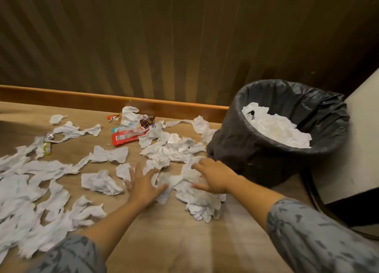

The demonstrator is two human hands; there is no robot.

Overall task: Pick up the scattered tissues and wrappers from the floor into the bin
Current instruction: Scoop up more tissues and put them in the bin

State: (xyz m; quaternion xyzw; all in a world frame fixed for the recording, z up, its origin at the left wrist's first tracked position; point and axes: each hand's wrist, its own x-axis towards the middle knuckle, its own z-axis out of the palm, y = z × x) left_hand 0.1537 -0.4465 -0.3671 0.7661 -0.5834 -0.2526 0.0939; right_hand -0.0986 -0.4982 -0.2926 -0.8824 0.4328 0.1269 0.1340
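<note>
Several crumpled white tissues lie scattered over the wooden floor point(164, 242). A heap of tissues point(196, 198) sits between my hands. My left hand point(143, 185) lies spread on the floor with its fingers straight, touching the heap's left side. My right hand point(215, 175) rests flat on the heap's right side, fingers extended. A red wrapper point(128, 138) and a torn clear wrapper point(133, 118) lie further back near the skirting. A small green wrapper point(47, 147) lies at the left. The bin point(266, 162), lined with a black bag, stands at the right and holds white tissues point(276, 127).
A ribbed brown wall point(184, 36) with a wooden skirting board point(82, 99) closes the back. A pale cabinet side point(361, 149) stands right of the bin, with a dark cable point(313, 194) curving along the floor beside it.
</note>
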